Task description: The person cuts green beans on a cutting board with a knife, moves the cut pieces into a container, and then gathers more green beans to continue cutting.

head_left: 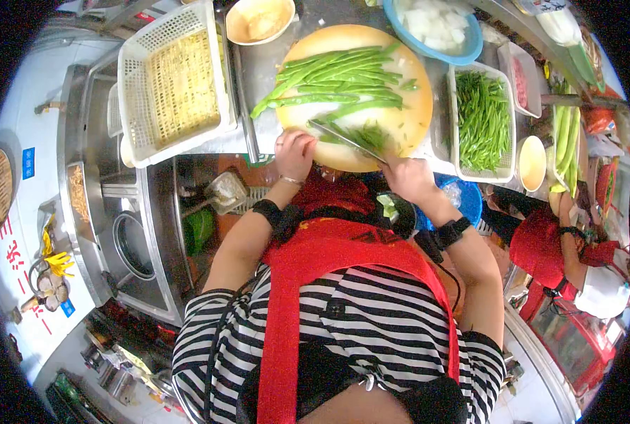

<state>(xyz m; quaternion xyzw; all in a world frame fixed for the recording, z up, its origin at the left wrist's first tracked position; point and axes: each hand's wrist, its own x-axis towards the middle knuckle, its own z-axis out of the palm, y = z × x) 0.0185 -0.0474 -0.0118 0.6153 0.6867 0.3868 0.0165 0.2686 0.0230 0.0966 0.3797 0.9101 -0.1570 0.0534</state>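
Note:
Long green beans lie side by side on a round yellowish cutting board. My right hand is wrapped round the handle of a knife, whose blade points up and left across the near part of the board. Small cut green pieces lie beside the blade. At the board's near left edge, my left hand has its fingers curled together; what they hold, if anything, is hidden.
A white perforated basket stands left, near a beige bowl. Behind right is a blue bowl of white pieces. A white basket holds cut beans. A co-worker is at the far right.

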